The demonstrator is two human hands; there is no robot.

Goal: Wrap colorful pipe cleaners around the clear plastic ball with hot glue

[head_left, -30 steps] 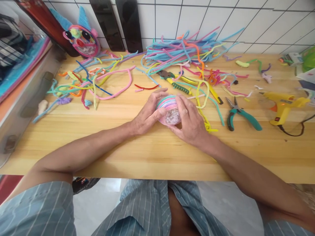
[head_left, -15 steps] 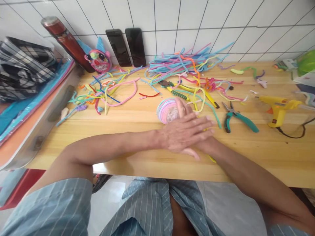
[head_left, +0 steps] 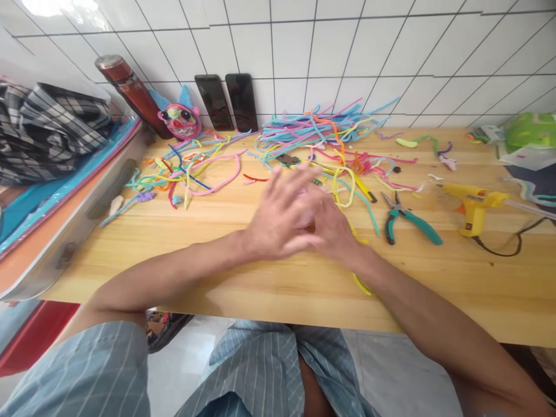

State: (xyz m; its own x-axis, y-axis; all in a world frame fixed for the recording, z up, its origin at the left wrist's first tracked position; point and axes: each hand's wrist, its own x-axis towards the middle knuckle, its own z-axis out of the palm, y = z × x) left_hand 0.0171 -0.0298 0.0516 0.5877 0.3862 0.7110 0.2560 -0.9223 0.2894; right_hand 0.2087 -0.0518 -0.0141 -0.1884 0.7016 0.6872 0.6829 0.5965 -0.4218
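Note:
My left hand (head_left: pixel 280 217) is over the middle of the wooden table with its fingers apart, slightly smeared by motion. Behind and beside it my right hand (head_left: pixel 336 229) is closed around a coiled pipe-cleaner ball. Only a small pinkish patch of that ball (head_left: pixel 306 218) shows between the hands; the rest is covered by my left hand. By my right wrist lies a yellow pipe cleaner (head_left: pixel 361 284). A loop of pale yellow pipe cleaner (head_left: pixel 353 188) lies just beyond my right hand.
Teal-handled pliers (head_left: pixel 414 223) and a yellow glue gun (head_left: pixel 473 205) lie to the right. A pipe-cleaner pile (head_left: pixel 313 133), two phones (head_left: pixel 241 103), a decorated pipe-cleaner figure (head_left: pixel 182 119) and a red flask (head_left: pixel 130 92) are along the tiled wall. A plastic bin (head_left: pixel 82 231) stands left.
My left hand has moved left and up from across my right hand, its fingers now spreading. The ball, plainly seen before, is mostly hidden now. The view has tilted slightly upward.

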